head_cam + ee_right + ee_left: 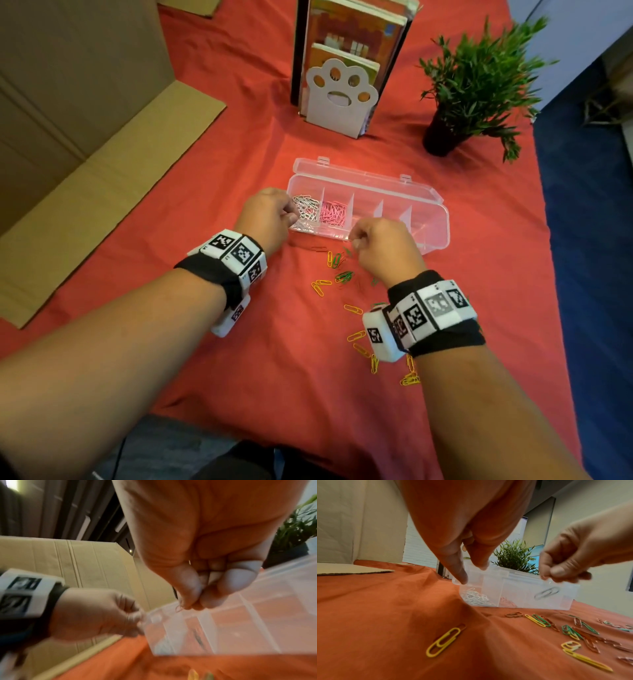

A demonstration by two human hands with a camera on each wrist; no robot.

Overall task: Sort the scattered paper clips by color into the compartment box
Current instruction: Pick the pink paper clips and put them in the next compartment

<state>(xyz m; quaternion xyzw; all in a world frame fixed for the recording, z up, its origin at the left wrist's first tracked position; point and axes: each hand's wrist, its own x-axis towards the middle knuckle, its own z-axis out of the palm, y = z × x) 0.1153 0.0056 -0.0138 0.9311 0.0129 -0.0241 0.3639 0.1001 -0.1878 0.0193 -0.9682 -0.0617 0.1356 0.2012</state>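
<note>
The clear compartment box (432,219) lies open on the red cloth, white clips (306,206) in its leftmost compartment and pink clips (332,213) in the one beside it. My left hand (291,215) pinches the box's left end, thumb and forefinger (481,563) over the rim. My right hand (356,240) hovers at the front wall by the third compartment, its fingers curled; a thin wire loop (178,608) shows under the pinched thumb and forefinger. A blurred dark green clip (547,593) appears at the box's third compartment. Yellow clips (352,309), green clips (343,277) and red ones lie scattered in front.
A large cardboard box (85,102) stands at the left with its flap on the cloth. Behind the compartment box are a paw-shaped bookend with books (337,92) and a potted plant (479,85). The table's right edge (544,240) drops to blue floor.
</note>
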